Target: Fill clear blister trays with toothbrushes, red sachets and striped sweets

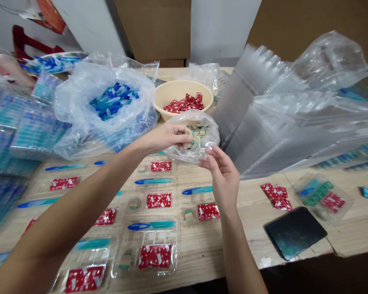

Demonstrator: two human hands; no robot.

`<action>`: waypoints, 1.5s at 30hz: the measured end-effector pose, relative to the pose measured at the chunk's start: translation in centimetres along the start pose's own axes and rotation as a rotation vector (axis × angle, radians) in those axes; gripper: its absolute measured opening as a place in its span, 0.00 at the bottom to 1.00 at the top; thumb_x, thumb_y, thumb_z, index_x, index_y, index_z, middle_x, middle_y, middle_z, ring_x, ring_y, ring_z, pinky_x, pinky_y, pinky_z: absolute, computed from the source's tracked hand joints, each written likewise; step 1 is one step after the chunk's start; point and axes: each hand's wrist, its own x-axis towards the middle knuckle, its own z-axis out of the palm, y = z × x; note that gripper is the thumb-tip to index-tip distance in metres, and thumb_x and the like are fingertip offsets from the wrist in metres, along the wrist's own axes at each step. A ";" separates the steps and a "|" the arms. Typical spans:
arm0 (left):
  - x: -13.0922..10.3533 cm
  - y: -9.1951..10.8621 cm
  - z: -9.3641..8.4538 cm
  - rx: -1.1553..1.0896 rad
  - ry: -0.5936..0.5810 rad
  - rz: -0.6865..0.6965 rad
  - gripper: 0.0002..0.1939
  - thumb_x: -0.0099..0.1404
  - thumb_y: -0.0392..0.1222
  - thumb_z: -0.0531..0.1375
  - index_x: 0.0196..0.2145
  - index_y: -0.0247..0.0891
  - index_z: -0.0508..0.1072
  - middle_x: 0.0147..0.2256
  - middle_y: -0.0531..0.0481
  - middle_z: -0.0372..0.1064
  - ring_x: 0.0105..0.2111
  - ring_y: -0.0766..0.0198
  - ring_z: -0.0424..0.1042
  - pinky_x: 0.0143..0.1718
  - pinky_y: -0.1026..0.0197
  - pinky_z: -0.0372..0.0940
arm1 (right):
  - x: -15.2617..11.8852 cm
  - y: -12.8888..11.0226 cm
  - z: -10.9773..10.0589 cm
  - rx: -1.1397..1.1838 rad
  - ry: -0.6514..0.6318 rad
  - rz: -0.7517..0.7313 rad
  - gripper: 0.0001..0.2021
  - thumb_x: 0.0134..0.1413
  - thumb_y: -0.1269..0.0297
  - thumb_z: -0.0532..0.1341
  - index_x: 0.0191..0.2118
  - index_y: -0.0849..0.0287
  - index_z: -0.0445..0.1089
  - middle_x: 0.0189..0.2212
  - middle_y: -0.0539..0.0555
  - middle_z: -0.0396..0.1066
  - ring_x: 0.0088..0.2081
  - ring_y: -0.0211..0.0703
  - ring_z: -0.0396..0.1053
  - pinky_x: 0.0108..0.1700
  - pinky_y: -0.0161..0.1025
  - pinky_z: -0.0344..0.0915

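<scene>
My left hand (168,136) is over a clear plastic bag (213,122) that holds small striped blocks. Its thumb and fingers are pinched on one striped block (196,138) with green and yellowish bands. My right hand (222,173) is at the bag's near right edge, fingers apart and slightly curled; whether they touch the plastic I cannot tell. Below my hands lie clear blister trays (176,241), each with a blue-and-teal pen-like tool (151,225), a red dotted packet (155,256) and, in several, a striped block (125,260).
A cream bowl (161,98) holds red packets. Left of it stands a bag of blue tools (113,100). Stacked clear trays (254,134) rise at right. A black phone-like slab (296,232) and loose red packets (276,196) lie near the front edge. Filled packs (38,130) are piled far left.
</scene>
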 end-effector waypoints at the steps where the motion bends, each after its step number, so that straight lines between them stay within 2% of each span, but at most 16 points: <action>1: -0.4 0.4 0.2 0.012 -0.027 0.009 0.06 0.58 0.41 0.58 0.28 0.35 0.71 0.21 0.56 0.64 0.22 0.72 0.63 0.26 0.68 0.59 | 0.3 -0.2 0.2 0.027 -0.024 0.017 0.15 0.48 0.61 0.65 0.44 0.54 0.72 0.39 0.51 0.75 0.34 0.39 0.75 0.36 0.40 0.75; 4: -1.4 1.4 1.0 0.072 -0.103 0.018 0.07 0.59 0.41 0.57 0.29 0.35 0.71 0.21 0.56 0.63 0.22 0.72 0.63 0.26 0.68 0.58 | 0.4 -0.2 0.5 0.065 -0.046 0.031 0.14 0.45 0.63 0.67 0.41 0.55 0.72 0.34 0.48 0.76 0.31 0.37 0.74 0.32 0.37 0.75; 8: -2.1 1.6 2.1 0.083 -0.161 0.022 0.07 0.59 0.41 0.57 0.31 0.35 0.73 0.23 0.55 0.66 0.23 0.73 0.63 0.26 0.69 0.58 | -0.2 0.2 0.2 0.078 0.041 0.003 0.07 0.48 0.65 0.65 0.36 0.56 0.72 0.24 0.45 0.74 0.24 0.34 0.72 0.29 0.34 0.73; 12: -1.8 1.0 2.8 0.079 -0.106 -0.005 0.07 0.59 0.41 0.58 0.32 0.35 0.73 0.23 0.56 0.66 0.23 0.73 0.63 0.26 0.69 0.58 | -0.3 0.4 0.2 0.094 0.092 0.019 0.05 0.48 0.67 0.65 0.34 0.57 0.71 0.23 0.46 0.75 0.25 0.34 0.73 0.32 0.35 0.74; 18: -1.1 0.3 3.2 0.021 -0.045 -0.063 0.07 0.58 0.41 0.58 0.31 0.34 0.71 0.23 0.55 0.66 0.23 0.72 0.64 0.28 0.67 0.60 | 0.2 1.0 0.8 0.192 0.159 0.078 0.07 0.45 0.66 0.66 0.34 0.57 0.71 0.24 0.45 0.75 0.27 0.34 0.74 0.36 0.35 0.74; 24: -1.3 0.3 3.5 -0.034 -0.050 -0.014 0.07 0.58 0.41 0.59 0.33 0.35 0.71 0.24 0.54 0.68 0.23 0.72 0.65 0.28 0.66 0.61 | 0.2 1.1 0.5 0.157 0.208 0.099 0.09 0.44 0.65 0.66 0.35 0.57 0.71 0.25 0.45 0.74 0.27 0.34 0.73 0.38 0.38 0.74; 28: -1.4 0.2 3.7 -0.091 -0.009 0.003 0.06 0.58 0.41 0.59 0.33 0.36 0.68 0.22 0.55 0.66 0.23 0.71 0.66 0.28 0.66 0.61 | 0.1 1.2 0.4 0.114 0.225 0.102 0.10 0.46 0.63 0.65 0.38 0.56 0.72 0.26 0.46 0.73 0.28 0.35 0.73 0.38 0.40 0.74; 35: -1.0 -0.1 4.0 -0.058 0.072 0.037 0.05 0.59 0.39 0.58 0.30 0.35 0.68 0.22 0.55 0.66 0.24 0.71 0.66 0.31 0.65 0.63 | -0.1 1.3 0.6 0.062 0.280 0.044 0.08 0.48 0.63 0.64 0.36 0.57 0.71 0.27 0.47 0.74 0.29 0.36 0.73 0.40 0.42 0.73; 42: -0.5 0.5 5.2 -0.074 0.127 0.004 0.03 0.60 0.37 0.57 0.31 0.35 0.67 0.22 0.56 0.65 0.24 0.70 0.66 0.32 0.64 0.63 | -0.5 1.0 1.1 0.007 0.376 -0.073 0.05 0.49 0.66 0.63 0.34 0.57 0.70 0.24 0.46 0.73 0.26 0.35 0.71 0.34 0.37 0.71; 45: 0.2 0.2 4.8 -0.064 0.169 0.027 0.03 0.61 0.35 0.57 0.29 0.35 0.66 0.22 0.56 0.65 0.24 0.71 0.66 0.31 0.65 0.62 | -0.5 0.9 0.9 -0.039 0.385 -0.092 0.04 0.49 0.66 0.62 0.34 0.56 0.69 0.24 0.46 0.72 0.26 0.35 0.71 0.34 0.37 0.71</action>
